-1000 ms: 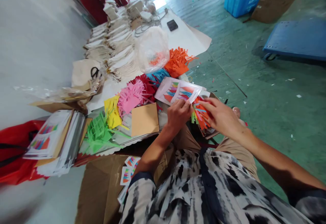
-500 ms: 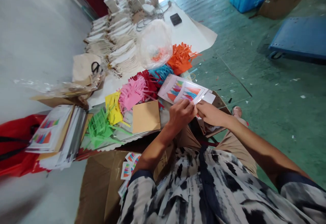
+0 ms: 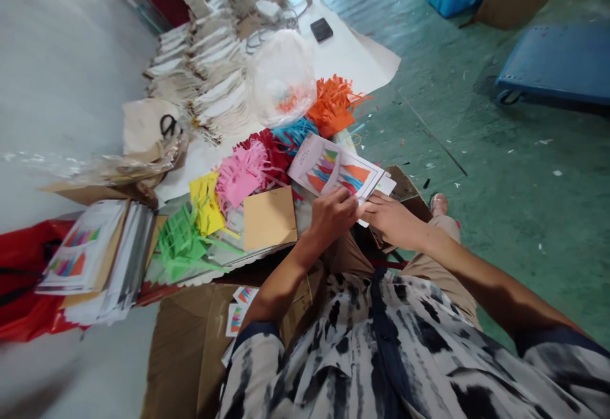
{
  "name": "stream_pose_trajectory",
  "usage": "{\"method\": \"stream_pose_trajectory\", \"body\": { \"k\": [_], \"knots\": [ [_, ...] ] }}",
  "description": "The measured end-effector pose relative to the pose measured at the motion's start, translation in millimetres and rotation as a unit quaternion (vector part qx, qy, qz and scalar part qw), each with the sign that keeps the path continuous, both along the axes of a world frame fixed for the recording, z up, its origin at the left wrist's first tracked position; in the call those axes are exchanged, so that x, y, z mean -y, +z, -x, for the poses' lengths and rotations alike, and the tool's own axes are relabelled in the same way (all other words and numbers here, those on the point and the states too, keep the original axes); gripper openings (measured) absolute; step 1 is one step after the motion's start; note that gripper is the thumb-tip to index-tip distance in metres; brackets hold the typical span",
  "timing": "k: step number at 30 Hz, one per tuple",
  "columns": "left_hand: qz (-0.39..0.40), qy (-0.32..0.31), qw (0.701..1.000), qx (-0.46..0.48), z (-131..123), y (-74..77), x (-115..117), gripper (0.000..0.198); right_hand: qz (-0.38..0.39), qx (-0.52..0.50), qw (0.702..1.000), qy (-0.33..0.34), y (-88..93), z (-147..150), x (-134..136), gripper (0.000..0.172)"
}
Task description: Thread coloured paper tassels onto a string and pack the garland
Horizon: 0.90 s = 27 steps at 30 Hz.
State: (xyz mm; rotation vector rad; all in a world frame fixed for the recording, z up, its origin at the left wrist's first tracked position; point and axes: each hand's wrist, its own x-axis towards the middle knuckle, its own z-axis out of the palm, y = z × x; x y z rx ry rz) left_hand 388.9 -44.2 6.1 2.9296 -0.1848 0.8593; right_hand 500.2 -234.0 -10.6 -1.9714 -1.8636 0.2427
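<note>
The left hand [image 3: 335, 215] is closed on the near edge of a printed packet [image 3: 324, 161], which extends ahead of both hands. The right hand [image 3: 393, 219] is narrow, its fingers at the packet's near corner; overlap hides the fingertips, so its grip cannot be told.

Left of the left hand, a brown card [image 3: 270, 219] lies on the table [image 3: 233, 257]. It stands between that hand and the green bundle [image 3: 183, 241], yellow bundle [image 3: 208, 203] and pink bundle [image 3: 243, 180]. Ahead of the hands are the dark red bundle [image 3: 274, 161], blue bundle [image 3: 295, 131] and orange bundle [image 3: 336, 107]; the packet's far end partly covers the blue one. Beyond these sit a clear bag [image 3: 282, 75] and a black device [image 3: 321, 29]. An open carton [image 3: 408, 191] stands just beyond the right hand.

Count: one packet in hand, six fringed bundles, one brown card, one clear bag, one black device.
</note>
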Motion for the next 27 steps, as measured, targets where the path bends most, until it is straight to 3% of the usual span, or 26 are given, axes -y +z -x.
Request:
{"method": "stream_pose_trajectory", "body": {
  "k": [3,6,8,11,13,16,21,27],
  "knots": [
    [0.073,-0.058,0.994,-0.054,-10,16.7,-21,0.020,-0.060,-0.012,0.997,-0.040,0.2,1,32,0.059],
    [0.102,-0.095,0.985,-0.102,-27,26.0,-41,0.026,-0.059,-0.013,0.995,-0.076,-5.7,15,46,0.059],
    [0.085,-0.111,0.983,-0.120,-37,21.2,-47,0.034,-0.048,-0.018,0.996,-0.072,-9.3,25,45,0.060],
    [0.065,-0.087,0.983,-0.149,-42,-0.1,-43,0.056,-0.068,-0.040,0.991,-0.103,-7.3,31,40,0.048],
    [0.066,-0.047,0.983,-0.166,-42,-15.5,-36,0.062,-0.112,-0.052,0.972,-0.200,-0.7,22,37,0.041],
    [0.068,-0.005,0.983,-0.170,-47,-28.5,-23,0.063,-0.149,-0.053,0.924,-0.347,8.8,-4,27,0.046],
    [0.058,0.032,0.986,-0.154,-63,-31.1,-9,0.066,-0.035,-0.057,0.935,-0.349,-0.3,-43,0,0.062],
    [0.066,0.026,0.979,-0.191,-64,-29.0,-10,0.062,-0.088,-0.128,0.909,-0.387,-18.4,-53,-10,0.046]
  ]
}}
